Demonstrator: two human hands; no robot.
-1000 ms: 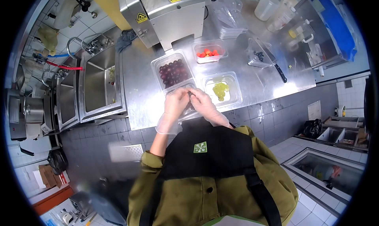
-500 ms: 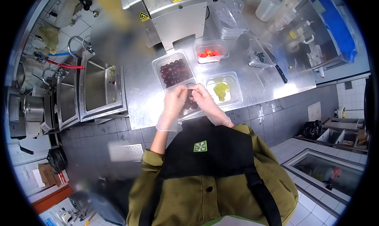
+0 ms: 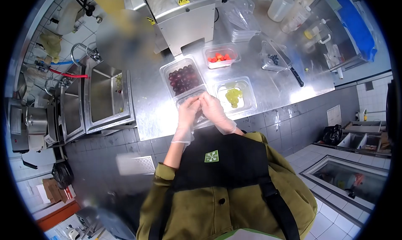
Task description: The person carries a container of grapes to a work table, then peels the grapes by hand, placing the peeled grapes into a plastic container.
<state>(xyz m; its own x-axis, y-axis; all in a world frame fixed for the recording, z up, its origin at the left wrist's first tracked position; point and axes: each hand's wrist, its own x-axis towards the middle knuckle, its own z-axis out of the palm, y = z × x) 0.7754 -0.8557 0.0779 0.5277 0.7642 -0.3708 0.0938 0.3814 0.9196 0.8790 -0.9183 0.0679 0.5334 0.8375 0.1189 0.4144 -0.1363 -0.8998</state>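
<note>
My left hand [image 3: 187, 114] and my right hand [image 3: 213, 110], both in clear gloves, meet with pinched fingertips above a clear plastic tub [image 3: 202, 121] near the counter's front edge. Whatever is between the fingers is too small or hidden to name. Dark fruit shows dimly in that tub, mostly covered by my hands. Just beyond stands a tub of dark red grapes [image 3: 183, 78]. To the right of my right hand, another clear tub holds green grapes [image 3: 234, 98].
Cut strawberries [image 3: 219, 57] fill a small tub farther back. A knife [image 3: 296, 76] lies against a tub of blueberries [image 3: 274, 59] on the right. A steel machine [image 3: 184, 20] and stacked clear containers [image 3: 239, 24] stand behind; a sink [image 3: 106, 91] is at left.
My hands have come closer together, fingertips now meeting where a gap with dark fruit showed between them. The view has shifted slightly; the tubs stay in place.
</note>
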